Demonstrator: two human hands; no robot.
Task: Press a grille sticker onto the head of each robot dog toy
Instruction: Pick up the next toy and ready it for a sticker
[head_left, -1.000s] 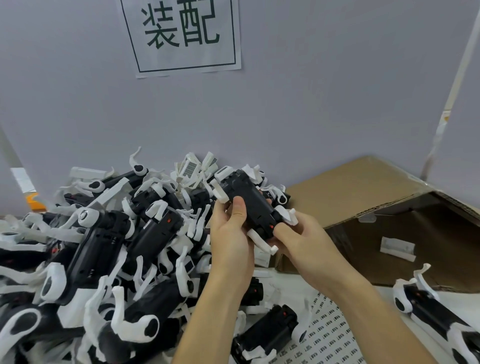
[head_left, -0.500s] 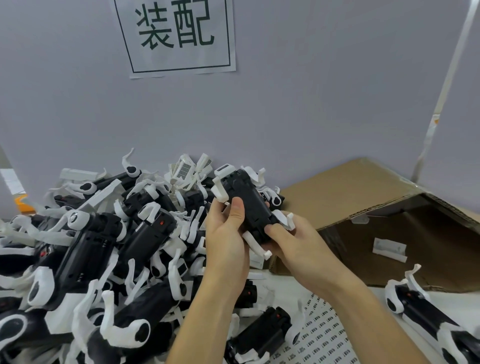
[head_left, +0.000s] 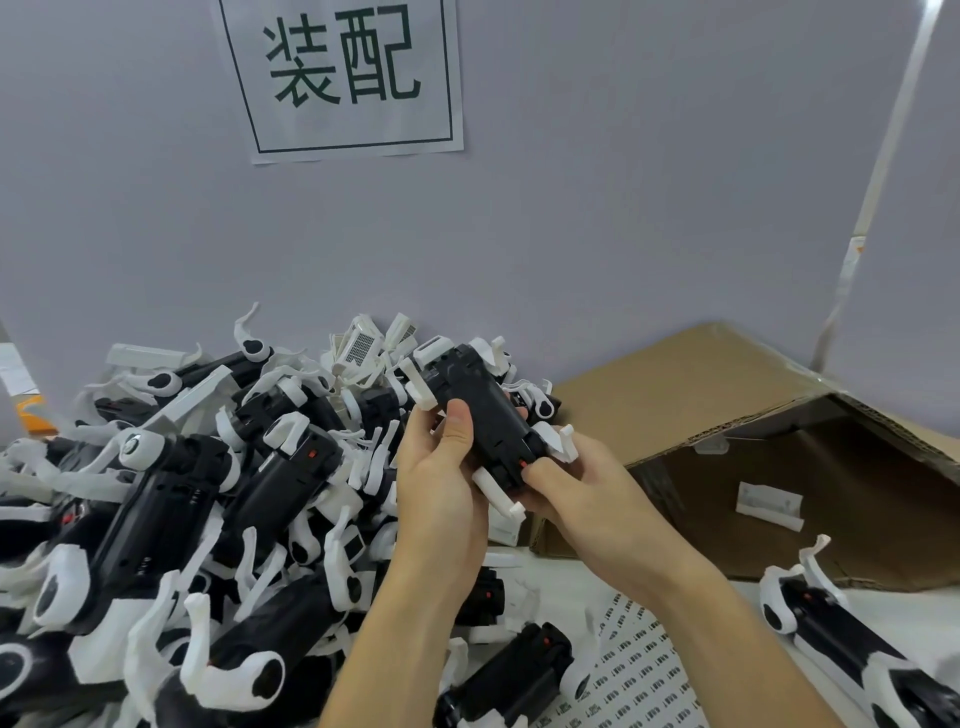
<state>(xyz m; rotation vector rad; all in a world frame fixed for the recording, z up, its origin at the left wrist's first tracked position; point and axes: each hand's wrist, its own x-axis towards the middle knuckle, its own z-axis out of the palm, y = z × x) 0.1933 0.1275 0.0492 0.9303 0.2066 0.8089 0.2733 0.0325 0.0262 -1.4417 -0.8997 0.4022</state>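
A black robot dog toy (head_left: 483, 410) with white legs is held belly-up above the table, its white head end pointing away from me. My left hand (head_left: 441, 483) grips its left side, thumb lying on the black belly. My right hand (head_left: 582, 493) holds the near end, thumb pressed by a small red switch. A sheet of grille stickers (head_left: 639, 670) lies on the table below my right forearm. Whether a sticker is on this toy's head cannot be seen.
A big pile of black-and-white robot dog toys (head_left: 197, 499) fills the left half of the table up to the wall. An open cardboard box (head_left: 727, 415) lies on its side at right. One more toy (head_left: 841, 639) lies at the lower right.
Both hands with the toy have stayed almost in place; my right thumb has shifted onto the toy's near end by the red switch. The camera has drifted slightly.
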